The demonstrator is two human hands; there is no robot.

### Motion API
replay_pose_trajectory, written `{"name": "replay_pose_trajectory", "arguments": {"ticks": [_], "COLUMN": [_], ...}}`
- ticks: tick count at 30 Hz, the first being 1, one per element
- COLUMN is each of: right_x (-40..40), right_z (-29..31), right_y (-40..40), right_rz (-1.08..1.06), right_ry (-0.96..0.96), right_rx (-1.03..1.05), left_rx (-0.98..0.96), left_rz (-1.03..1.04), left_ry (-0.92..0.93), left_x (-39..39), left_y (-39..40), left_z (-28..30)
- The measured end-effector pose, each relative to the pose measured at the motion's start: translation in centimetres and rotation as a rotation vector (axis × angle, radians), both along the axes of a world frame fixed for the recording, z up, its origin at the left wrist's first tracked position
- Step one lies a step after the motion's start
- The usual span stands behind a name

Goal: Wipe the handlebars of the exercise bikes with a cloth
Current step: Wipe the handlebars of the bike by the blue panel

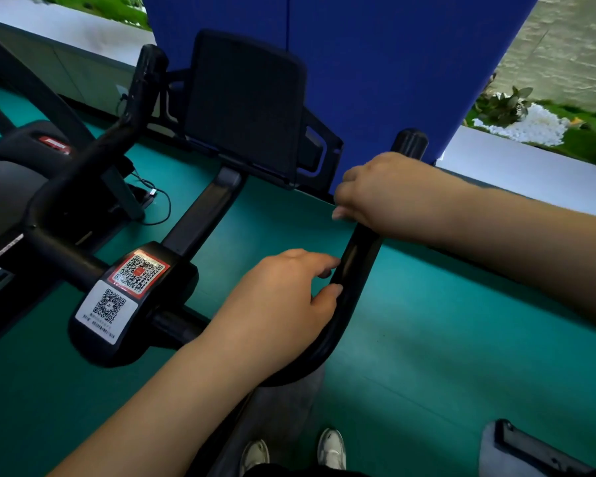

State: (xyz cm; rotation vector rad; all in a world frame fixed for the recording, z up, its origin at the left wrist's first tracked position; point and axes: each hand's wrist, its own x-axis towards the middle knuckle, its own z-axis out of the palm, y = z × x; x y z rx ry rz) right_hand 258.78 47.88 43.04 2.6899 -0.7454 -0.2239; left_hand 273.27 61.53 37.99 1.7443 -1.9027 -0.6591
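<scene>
Seemingly midway, both hands work the bike's right handlebar [353,266], the right hand [382,194] curled around its upper grip and the left hand [283,297] pinching it lower down, though no cloth shows and the left bar [131,108] sits untouched.

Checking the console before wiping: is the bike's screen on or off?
Off: the screen is uniformly black, showing no display.

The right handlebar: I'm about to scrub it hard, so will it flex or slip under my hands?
The right handlebar looks like thick curved tubing joined to the bike's stem, so it probably stays rigid. Its glossy black surface may feel slippery. Both the left hand and right hand grip it, suggesting it bears pressure.
</scene>
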Motion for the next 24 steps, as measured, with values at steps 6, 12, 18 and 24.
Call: {"name": "replay_pose_trajectory", "arguments": {"ticks": [6,12,18,24], "right_x": [0.6,1.1,1.2,1.6], "right_z": [-1.2,-0.6,-1.9,-2.0], "right_y": [1.1,0.4,3.2,5.9], "right_rz": [-0.037,-0.08,-0.098,-0.061], "right_ry": [0.002,0.117,0.026,-0.021], "right_rx": [-0.008,0.124,0.173,0.375], "left_rx": [-0.003,0.023,0.006,-0.001], "left_rz": [0.011,0.036,0.131,0.143], "left_ry": [-0.007,-0.038,-0.038,-0.099], "left_x": [0.0,1.0,2.2,3.0], "left_y": [0.6,1.9,2.7,3.1], "left_z": [0.0,0.6,0.8,1.0]}}
